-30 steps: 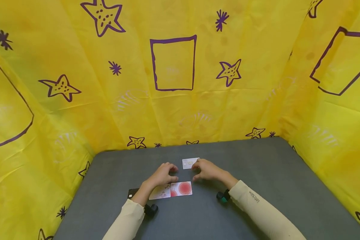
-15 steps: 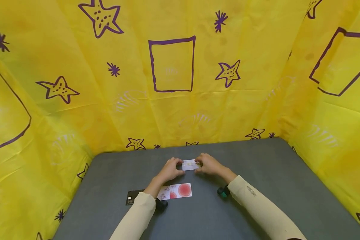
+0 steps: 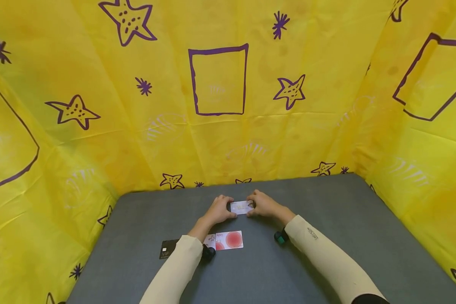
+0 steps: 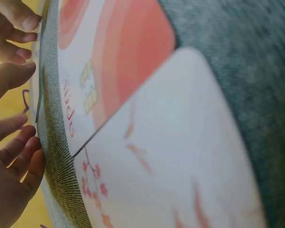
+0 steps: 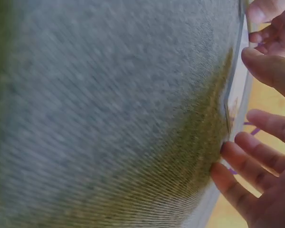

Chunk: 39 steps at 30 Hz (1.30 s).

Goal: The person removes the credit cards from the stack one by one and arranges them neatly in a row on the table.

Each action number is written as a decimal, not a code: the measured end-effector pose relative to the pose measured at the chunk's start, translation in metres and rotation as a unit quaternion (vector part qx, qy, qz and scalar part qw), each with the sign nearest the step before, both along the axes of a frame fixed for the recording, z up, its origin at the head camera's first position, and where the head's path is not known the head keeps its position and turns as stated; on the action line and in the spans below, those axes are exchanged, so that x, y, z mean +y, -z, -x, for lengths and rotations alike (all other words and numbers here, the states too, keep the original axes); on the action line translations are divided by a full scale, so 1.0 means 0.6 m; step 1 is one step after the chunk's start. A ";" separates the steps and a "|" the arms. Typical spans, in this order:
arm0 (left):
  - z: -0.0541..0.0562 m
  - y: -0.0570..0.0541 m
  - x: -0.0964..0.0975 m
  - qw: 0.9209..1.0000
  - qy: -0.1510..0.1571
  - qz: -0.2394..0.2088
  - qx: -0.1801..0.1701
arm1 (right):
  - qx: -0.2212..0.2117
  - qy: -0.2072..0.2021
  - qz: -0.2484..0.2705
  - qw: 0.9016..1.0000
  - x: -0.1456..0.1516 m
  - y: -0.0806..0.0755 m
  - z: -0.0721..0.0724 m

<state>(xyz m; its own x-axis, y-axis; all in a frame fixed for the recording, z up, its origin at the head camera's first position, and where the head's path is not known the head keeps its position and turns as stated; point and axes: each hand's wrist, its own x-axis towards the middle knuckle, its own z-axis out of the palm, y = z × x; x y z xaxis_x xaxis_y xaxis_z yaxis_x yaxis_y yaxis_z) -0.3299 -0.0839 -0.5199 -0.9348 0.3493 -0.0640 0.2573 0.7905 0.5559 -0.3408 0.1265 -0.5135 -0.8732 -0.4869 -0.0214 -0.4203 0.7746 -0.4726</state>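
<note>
A white bank card with gold print lies between the hands, toward the back of the grey table. My left hand holds its left end, thumb at the near edge and fingers at the far edge. At the right end my right hand holds it the same way. In the right wrist view the white card shows only as a thin, slanted strip beside the thumb. Nearer me, a card with red circles adjoins a pale floral card, which my left forearm partly hides in the head view.
A black card marked VIP lies left of the floral card, partly behind the left sleeve. Yellow cloth with purple drawings encloses the grey table at the back and sides. Both wrists wear small black devices.
My left hand has moved from above the row of cards, forward and right to the white card's left end. The right hand has stayed at its right end and closed in on it.
</note>
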 end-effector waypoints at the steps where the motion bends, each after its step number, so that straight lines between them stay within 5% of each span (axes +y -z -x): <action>1: 0.001 0.000 0.001 1.000 0.001 0.006 0.004 | -0.001 0.001 -0.001 1.000 0.000 -0.001 0.002; 16: 0.003 -0.008 0.010 0.999 0.010 0.031 0.005 | -0.008 -0.010 -0.052 0.999 -0.003 -0.013 0.020; 39: 0.007 0.001 0.005 1.000 -0.005 0.012 -0.013 | -0.015 -0.023 -0.060 0.998 -0.003 -0.011 0.019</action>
<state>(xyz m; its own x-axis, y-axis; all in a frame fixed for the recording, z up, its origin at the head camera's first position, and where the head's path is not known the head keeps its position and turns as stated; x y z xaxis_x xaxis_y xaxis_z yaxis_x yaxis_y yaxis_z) -0.3341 -0.0808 -0.5202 -0.9365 0.3371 -0.0970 0.2340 0.8064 0.5431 -0.3520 0.1246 -0.5067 -0.8481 -0.5188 -0.1078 -0.4438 0.8067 -0.3903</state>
